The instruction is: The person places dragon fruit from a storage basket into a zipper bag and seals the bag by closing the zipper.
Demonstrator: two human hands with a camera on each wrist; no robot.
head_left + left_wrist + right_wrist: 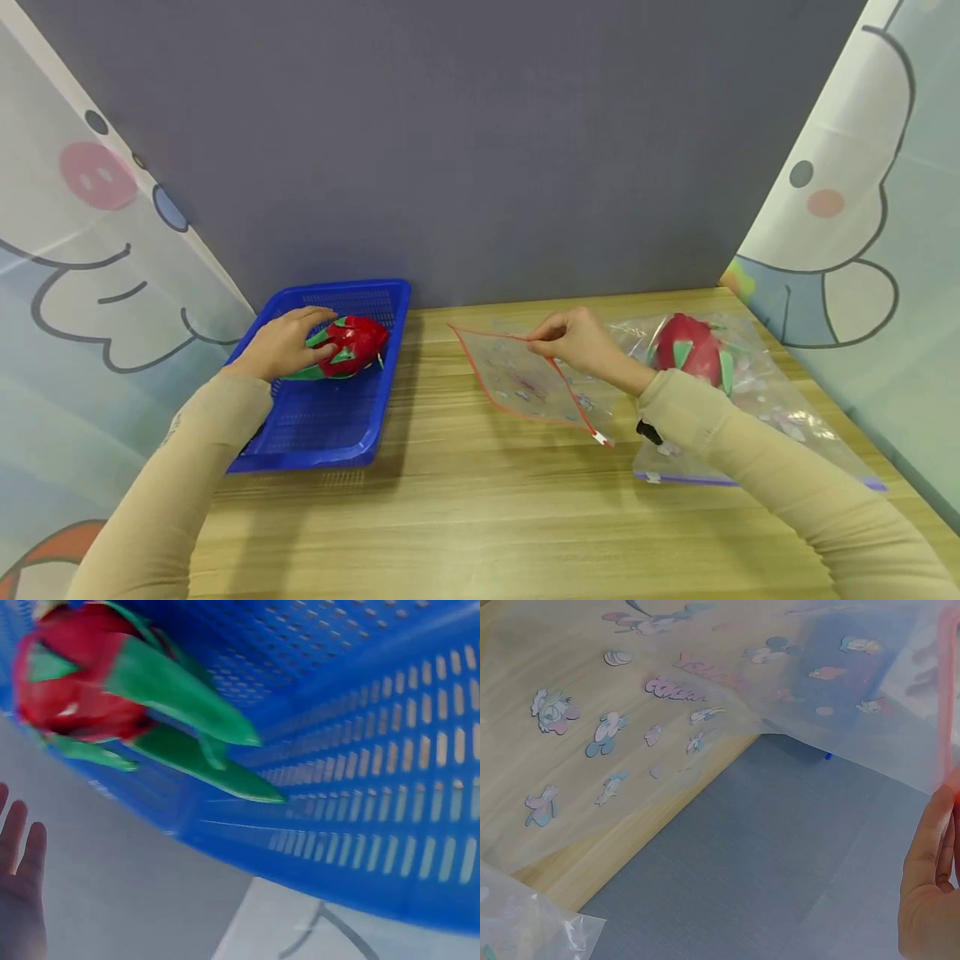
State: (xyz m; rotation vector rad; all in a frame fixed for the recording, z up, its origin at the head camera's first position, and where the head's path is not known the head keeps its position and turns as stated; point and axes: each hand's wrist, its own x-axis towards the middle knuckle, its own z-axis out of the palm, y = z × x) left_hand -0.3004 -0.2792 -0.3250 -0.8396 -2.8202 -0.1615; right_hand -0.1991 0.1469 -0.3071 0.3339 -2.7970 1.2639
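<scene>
A blue plastic basket (315, 460) stands at the left of the table, holding a red dragon fruit (363, 340) with green leaf tips. Over the leafy end of this fruit reaches my left hand (281, 343), its fingers extended. In the left wrist view the fingers (30, 859) are straight and spread apart from the fruit. My right hand (581, 343) pinches the red-edged mouth of a clear zip bag (517, 379) between thumb and fingers. Small cartoon prints cover this bag, and a white slider sits at its near corner.
On the right, a second clear bag (795, 429) with a purple zip lies under my right forearm. Inside it rests another red dragon fruit (693, 346). A grey panel (480, 150) rises behind the wooden table (465, 525), with cartoon-printed curtains (847, 217) on both sides.
</scene>
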